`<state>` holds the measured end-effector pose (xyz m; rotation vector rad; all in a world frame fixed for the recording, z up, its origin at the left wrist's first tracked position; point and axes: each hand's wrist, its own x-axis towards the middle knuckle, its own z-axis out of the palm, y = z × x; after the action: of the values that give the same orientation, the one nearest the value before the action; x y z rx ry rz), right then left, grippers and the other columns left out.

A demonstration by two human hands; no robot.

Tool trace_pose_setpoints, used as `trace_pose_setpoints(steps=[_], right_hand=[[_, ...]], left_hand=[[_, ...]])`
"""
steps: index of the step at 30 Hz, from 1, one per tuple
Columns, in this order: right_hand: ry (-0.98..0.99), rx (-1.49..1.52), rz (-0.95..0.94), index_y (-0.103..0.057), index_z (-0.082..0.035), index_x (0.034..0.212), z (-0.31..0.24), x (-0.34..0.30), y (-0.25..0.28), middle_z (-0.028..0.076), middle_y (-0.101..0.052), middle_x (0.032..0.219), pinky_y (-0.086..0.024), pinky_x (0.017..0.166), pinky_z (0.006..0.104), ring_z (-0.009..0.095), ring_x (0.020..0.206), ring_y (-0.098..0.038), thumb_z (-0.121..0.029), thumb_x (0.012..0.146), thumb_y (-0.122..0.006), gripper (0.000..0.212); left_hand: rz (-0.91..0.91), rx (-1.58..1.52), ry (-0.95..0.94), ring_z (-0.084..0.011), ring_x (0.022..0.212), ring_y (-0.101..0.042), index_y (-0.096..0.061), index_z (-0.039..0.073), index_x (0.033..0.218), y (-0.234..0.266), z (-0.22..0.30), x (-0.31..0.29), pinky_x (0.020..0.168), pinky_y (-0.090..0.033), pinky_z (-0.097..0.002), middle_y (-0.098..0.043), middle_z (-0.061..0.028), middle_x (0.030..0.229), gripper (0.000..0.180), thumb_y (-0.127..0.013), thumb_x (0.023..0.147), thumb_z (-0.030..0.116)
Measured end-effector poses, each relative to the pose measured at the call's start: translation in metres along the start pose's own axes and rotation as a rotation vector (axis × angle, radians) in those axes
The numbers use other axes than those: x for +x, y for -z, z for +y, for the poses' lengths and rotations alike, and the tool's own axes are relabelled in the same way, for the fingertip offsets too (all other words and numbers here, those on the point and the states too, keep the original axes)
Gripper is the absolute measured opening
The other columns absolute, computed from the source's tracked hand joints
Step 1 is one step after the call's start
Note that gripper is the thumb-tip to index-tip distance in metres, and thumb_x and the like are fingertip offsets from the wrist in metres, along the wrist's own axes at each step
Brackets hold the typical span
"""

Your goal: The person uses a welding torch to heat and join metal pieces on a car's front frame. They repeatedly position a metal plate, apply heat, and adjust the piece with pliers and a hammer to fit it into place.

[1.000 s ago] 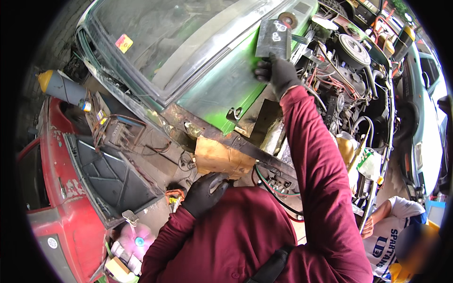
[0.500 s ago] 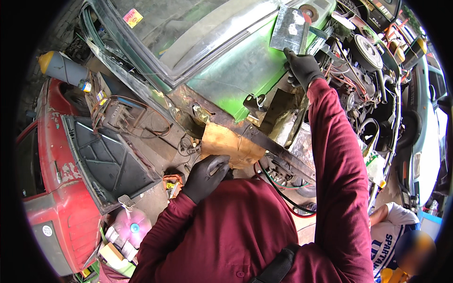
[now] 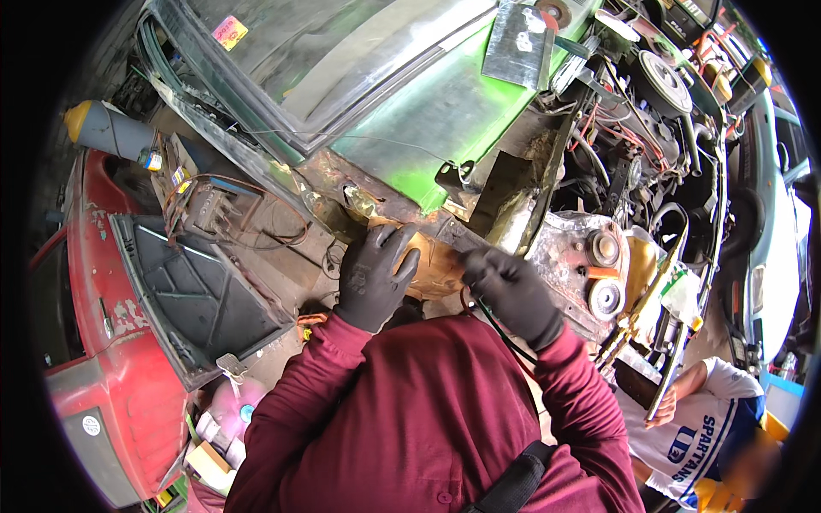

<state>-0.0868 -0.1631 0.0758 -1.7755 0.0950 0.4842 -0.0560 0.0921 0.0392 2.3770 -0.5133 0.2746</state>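
Note:
A piece of brown paper or card (image 3: pixel 438 272) lies against the rusty sill below the green body panel. My left hand (image 3: pixel 375 278), in a black glove, rests on its left part with thumb and fingers apart. Beside the paper's right edge is my right hand (image 3: pixel 513 297), black-gloved and smeared by motion. Its fingers are curled, and whether something thin is in them I cannot make out. Farther up, a flat silver metal sheet (image 3: pixel 516 47) lies on the green panel (image 3: pixel 419 141), with a red-ended tool (image 3: pixel 548 20) along its right edge.
Engine parts and wiring (image 3: pixel 641 145) fill the bay at right. A red vehicle (image 3: pixel 128 342) and a dark door panel (image 3: pixel 192 291) stand at left, near a grey cylinder (image 3: pixel 115 130). At lower right, another person's hand (image 3: pixel 663 405) touches a long bar.
My right hand has left the metal sheet and come down to the brown paper. My left hand has moved up onto the paper, its fingers spreading. The other person has moved closer, arm reaching in.

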Motion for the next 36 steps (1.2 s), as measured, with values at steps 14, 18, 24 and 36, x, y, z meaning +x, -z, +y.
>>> trace_pose_setpoints(steps=[14,18,24,36], right_hand=[[0.072,0.311,0.145,-0.062,0.004,0.145,0.064,0.026,-0.093,0.004,-0.074,0.107,-0.055,0.075,0.0262,0.008,0.085,-0.064,-0.02,0.11,-0.071,0.043],[0.11,0.356,0.26,-0.064,0.001,0.14,0.065,0.03,-0.108,0.002,-0.073,0.102,-0.054,0.069,0.0247,0.006,0.079,-0.062,-0.014,0.108,-0.074,0.036],[-0.032,0.713,0.267,-0.067,-0.003,0.127,0.061,0.032,-0.116,0.001,-0.07,0.093,-0.054,0.067,0.0271,0.008,0.074,-0.061,-0.011,0.104,-0.075,0.025],[-0.104,0.892,0.155,-0.07,-0.004,0.121,0.051,0.027,-0.11,0.004,-0.074,0.104,-0.064,0.076,0.0317,0.015,0.085,-0.072,-0.011,0.108,-0.067,0.015]], left_hand=[[-0.08,0.309,-0.179,-0.0375,0.103,-0.063,-0.073,0.009,0.11,-0.008,-0.007,0.024,0.086,-0.051,-0.0524,-0.066,-0.0143,0.114,0.024,-0.079,0.097,0.028],[-0.06,0.408,-0.265,-0.0361,0.103,-0.063,-0.074,0.01,0.106,-0.007,-0.01,0.027,0.084,-0.051,-0.051,-0.066,-0.0141,0.111,0.024,-0.08,0.095,0.03],[-0.08,0.436,-0.271,-0.0378,0.106,-0.063,-0.072,0.009,0.101,-0.008,-0.005,0.027,0.085,-0.051,-0.0536,-0.064,-0.0159,0.108,0.024,-0.079,0.096,0.031],[-0.065,0.385,-0.232,-0.0391,0.105,-0.066,-0.069,0.006,0.102,-0.007,-0.002,0.024,0.089,-0.053,-0.0542,-0.067,-0.0175,0.105,0.025,-0.076,0.097,0.029]])
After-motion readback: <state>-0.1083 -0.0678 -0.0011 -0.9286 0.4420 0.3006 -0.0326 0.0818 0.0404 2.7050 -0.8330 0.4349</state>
